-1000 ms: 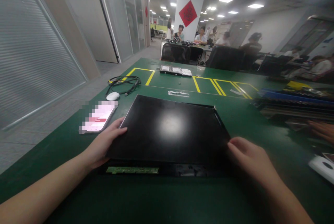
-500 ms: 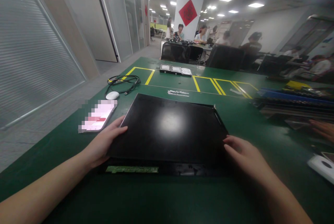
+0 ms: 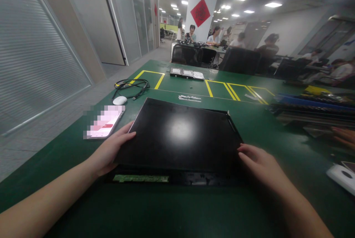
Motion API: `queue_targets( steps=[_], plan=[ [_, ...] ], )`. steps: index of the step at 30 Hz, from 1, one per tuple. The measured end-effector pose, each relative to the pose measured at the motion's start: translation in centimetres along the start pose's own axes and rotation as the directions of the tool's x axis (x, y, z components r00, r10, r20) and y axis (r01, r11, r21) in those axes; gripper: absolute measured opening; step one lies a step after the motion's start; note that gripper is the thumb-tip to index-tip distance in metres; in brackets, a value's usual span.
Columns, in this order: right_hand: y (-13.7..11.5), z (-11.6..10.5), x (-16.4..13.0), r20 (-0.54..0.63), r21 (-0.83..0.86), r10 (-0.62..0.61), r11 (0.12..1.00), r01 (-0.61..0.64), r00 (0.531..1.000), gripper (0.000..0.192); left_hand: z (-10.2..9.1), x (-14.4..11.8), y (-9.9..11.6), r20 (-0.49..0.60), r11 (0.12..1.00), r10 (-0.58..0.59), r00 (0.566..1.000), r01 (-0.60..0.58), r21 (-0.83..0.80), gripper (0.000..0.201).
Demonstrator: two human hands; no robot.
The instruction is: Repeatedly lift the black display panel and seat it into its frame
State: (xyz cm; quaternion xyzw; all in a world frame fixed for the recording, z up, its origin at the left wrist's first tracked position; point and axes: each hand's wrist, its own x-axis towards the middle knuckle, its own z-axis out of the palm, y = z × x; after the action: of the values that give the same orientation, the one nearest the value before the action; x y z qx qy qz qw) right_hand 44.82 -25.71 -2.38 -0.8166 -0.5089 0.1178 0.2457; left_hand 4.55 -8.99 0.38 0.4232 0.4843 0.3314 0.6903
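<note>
A flat black panel lies on the green worktop right in front of the person, its glossy face up and catching a ceiling light. Along its near edge a narrow strip with a green circuit board shows. No box or tray is close to the hands; the only stack is a pile of blue-edged flat parts far off to the right.

The left hand grips the panel's left near corner, thumb lying on top and fingers under the edge. The right hand rests at the right near corner, fingers spread and touching the panel's edge; whether it truly clasps the panel I cannot tell. Both forearms reach in from the near side.

Just left of the panel lies a phone, with a white mouse and a coiled black cable beyond it. Yellow tape lines mark the far worktop, where three small drives sit in a row. Another person's hand shows at the right edge, and a white device lies near it.
</note>
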Motion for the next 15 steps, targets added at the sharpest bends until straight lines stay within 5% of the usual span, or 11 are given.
queue_targets(
  steps=[15],
  plan=[
    [0.64, -0.16, 0.08, 0.076, 0.259, 0.186, 0.945, -0.200, 0.980, 0.038, -0.25, 0.20, -0.03, 0.004, 0.999, 0.026, 1.000, -0.025, -0.019, 0.065]
  ],
)
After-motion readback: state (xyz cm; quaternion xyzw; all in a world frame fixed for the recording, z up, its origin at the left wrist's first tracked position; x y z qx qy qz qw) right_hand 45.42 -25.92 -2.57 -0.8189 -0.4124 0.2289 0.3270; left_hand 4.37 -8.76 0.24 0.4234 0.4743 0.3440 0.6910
